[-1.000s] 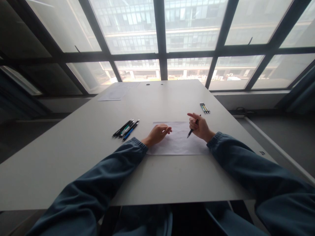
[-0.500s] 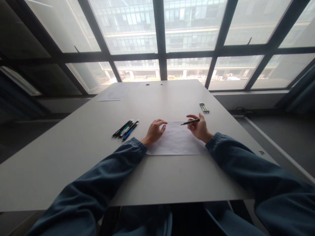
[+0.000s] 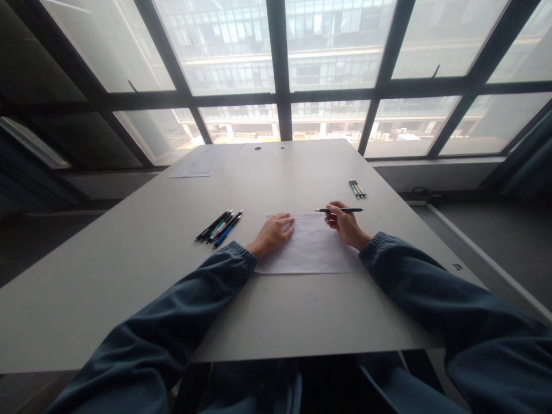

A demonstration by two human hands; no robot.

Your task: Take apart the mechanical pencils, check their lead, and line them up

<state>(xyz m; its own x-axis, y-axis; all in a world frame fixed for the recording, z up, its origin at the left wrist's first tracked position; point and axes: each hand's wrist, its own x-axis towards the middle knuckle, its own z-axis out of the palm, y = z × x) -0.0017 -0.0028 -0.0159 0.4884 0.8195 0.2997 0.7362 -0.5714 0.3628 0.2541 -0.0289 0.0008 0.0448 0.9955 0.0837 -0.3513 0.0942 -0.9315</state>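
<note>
A white sheet of paper (image 3: pixel 313 253) lies on the grey table (image 3: pixel 276 310) in front of me. My left hand (image 3: pixel 273 234) rests flat on the sheet's left edge, fingers stretched out. My right hand (image 3: pixel 345 224) is at the sheet's far right corner, its fingers pinched on a black pen (image 3: pixel 340 210). The pen lies level, its tip pointing left, just above the paper's far edge.
Several pens (image 3: pixel 219 225) lie in a row left of the paper. A smaller bunch of pens (image 3: pixel 357 188) sits at the far right. Another sheet (image 3: pixel 198 164) lies at the far left corner. Large windows stand behind the table.
My right hand turned the pen from tip-down to level and shifted it slightly farther away. My left hand went from raised and curled to flat on the paper.
</note>
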